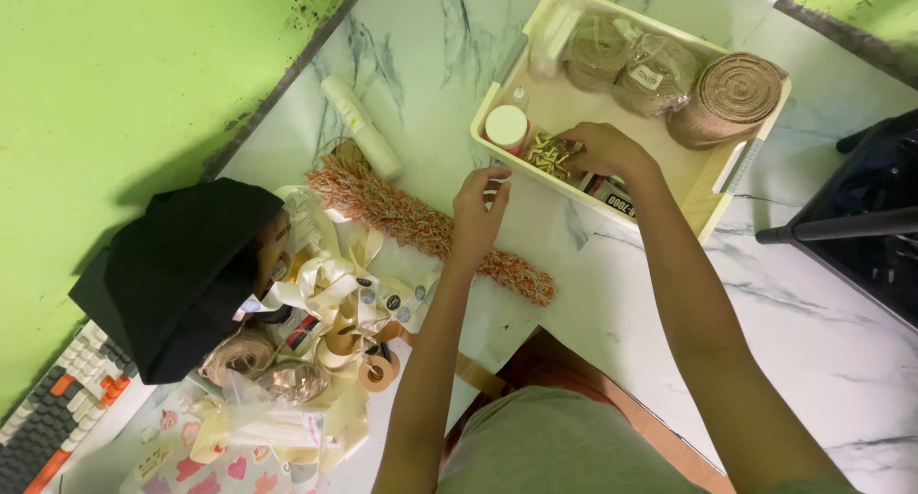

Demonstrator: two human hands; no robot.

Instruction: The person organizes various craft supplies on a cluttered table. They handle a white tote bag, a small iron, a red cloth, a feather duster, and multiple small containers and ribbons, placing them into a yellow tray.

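My right hand (604, 150) reaches into a cream tray (710, 197) and its fingers close on a small packet of gold bits (547, 155). My left hand (478, 210) hovers just outside the tray's near wall, fingers bent and apart, holding nothing that I can see. It sits above a long orange-and-white fuzzy trim (411, 222) lying on the marble table (822, 331). Inside the tray are a burlap roll (729, 96), two wrapped twine spools (626, 64) and a small jar with a red-rimmed lid (506, 127).
A white tube (361, 127) lies beside the trim. A heap of cream ribbons, tape rolls and bagged twine (320, 331) sits at lower left next to a black cloth (186, 269) and a keyboard (57, 413). A black chair (861, 221) stands at right.
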